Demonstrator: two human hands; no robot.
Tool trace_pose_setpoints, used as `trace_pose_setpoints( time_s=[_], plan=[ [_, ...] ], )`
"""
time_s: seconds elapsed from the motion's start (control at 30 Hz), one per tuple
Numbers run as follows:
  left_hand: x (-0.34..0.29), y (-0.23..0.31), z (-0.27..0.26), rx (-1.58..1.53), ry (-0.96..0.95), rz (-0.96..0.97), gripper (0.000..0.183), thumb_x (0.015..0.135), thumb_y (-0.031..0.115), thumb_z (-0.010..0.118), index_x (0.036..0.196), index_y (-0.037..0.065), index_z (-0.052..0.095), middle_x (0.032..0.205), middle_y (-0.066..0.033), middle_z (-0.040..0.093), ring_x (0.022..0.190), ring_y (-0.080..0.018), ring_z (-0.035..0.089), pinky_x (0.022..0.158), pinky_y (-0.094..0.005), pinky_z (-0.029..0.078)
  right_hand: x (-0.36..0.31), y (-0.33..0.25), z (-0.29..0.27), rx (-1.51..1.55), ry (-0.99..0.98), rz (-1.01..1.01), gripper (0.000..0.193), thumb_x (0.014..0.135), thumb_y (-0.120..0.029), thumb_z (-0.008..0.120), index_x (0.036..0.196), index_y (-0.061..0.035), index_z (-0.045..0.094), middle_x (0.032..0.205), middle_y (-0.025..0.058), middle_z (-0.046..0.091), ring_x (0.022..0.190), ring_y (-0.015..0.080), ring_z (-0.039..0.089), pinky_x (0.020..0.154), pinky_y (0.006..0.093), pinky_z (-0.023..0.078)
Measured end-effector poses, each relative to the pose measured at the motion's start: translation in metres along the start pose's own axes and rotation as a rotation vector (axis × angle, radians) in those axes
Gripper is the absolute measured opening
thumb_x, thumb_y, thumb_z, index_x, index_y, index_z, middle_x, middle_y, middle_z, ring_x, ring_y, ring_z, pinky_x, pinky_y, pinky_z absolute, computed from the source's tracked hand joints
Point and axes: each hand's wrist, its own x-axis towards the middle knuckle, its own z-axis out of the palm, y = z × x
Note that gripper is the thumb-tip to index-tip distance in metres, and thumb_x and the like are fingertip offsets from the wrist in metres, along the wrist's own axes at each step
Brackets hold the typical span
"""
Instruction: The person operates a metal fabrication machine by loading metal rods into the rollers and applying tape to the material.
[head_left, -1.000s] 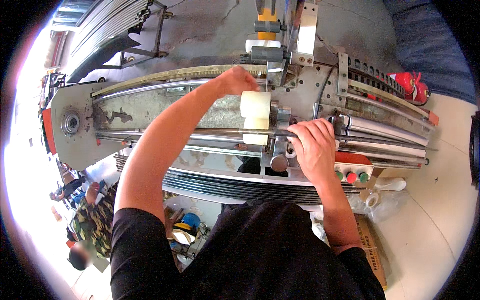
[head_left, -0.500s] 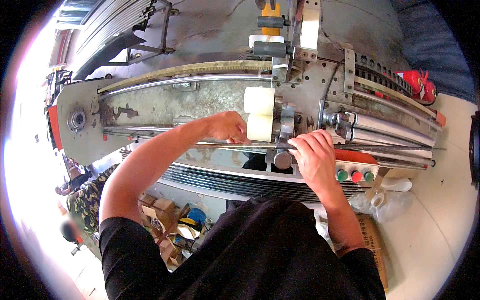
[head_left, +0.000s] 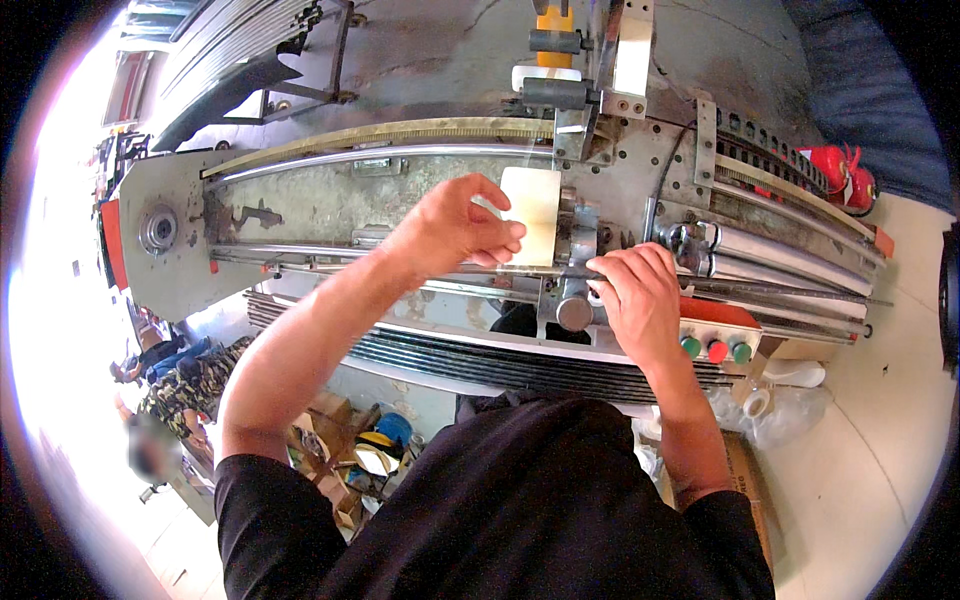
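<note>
Rod (head_left: 760, 289), dark and slender, runs left to right over the metal machine (head_left: 310, 190), and we pinch it between the thumb and fingers of our right hand (head_left: 641, 300). We hold our left hand (head_left: 452, 226) curved, thumb and fingers parted, at the left edge of the cream rollers (head_left: 538, 195).

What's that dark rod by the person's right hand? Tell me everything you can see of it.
The dark rod is long, slender and slightly shiny; what it is made of can't be told. It lies crosswise before the person, sloping gently down toward the right of the picture. The right hand grips it with thumb and fingers. Its right tip extends past the machine's edge. Leftward, it passes near the lower edge of the cream rollers, where its far end is hard to make out.
</note>
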Motion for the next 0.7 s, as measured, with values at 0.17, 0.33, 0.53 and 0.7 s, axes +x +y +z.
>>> trace_pose_setpoints(
  time_s=[0.17, 0.33, 0.53, 0.7],
  plan=[
    [-0.004, -0.035, 0.050, -0.321, 0.065, 0.077, 0.038, 0.104, 0.011, 0.076, 0.129, 0.003, 0.049, 0.107, -0.0204, 0.079, 0.094, -0.0217, 0.078, 0.082, -0.0346, 0.065, 0.007, 0.005, 0.006, -0.031, 0.028, 0.013, 0.026, 0.083, -0.011, 0.083, 0.108, -0.0086, 0.076, 0.104, 0.0066, 0.074, 0.104, 0.0301, 0.067, 0.104, 0.0478, 0.049],
    [-0.015, -0.057, 0.074, -0.208, 0.197, 0.116, 0.053, 0.104, 0.007, 0.074, 0.146, 0.005, 0.041, 0.104, -0.0194, 0.080, 0.091, -0.0204, 0.078, 0.081, -0.0341, 0.064, 0.024, 0.007, 0.002, 0.020, 0.033, 0.050, 0.025, 0.084, -0.010, 0.082, 0.108, -0.0082, 0.076, 0.105, 0.0083, 0.074, 0.105, 0.0327, 0.067, 0.102, 0.0476, 0.049],
    [-0.026, -0.066, 0.061, 0.319, 0.398, 0.273, 0.055, 0.102, 0.009, 0.075, 0.153, 0.010, 0.055, 0.093, -0.0147, 0.083, 0.087, -0.0161, 0.080, 0.079, -0.0323, 0.063, 0.030, -0.004, 0.001, 0.100, 0.003, 0.027, 0.026, 0.085, -0.012, 0.082, 0.109, -0.0079, 0.076, 0.105, 0.0085, 0.074, 0.105, 0.0327, 0.068, 0.100, 0.0480, 0.049],
    [-0.027, -0.068, 0.053, 0.663, 0.515, 0.440, 0.040, 0.102, 0.013, 0.072, 0.141, 0.010, 0.068, 0.090, -0.0198, 0.079, 0.083, -0.0261, 0.082, 0.071, -0.0349, 0.062, 0.030, -0.011, -0.003, 0.085, 0.000, 0.035, 0.026, 0.086, -0.014, 0.081, 0.111, -0.0079, 0.077, 0.106, 0.0087, 0.074, 0.106, 0.0325, 0.067, 0.100, 0.0472, 0.049]
  ],
)
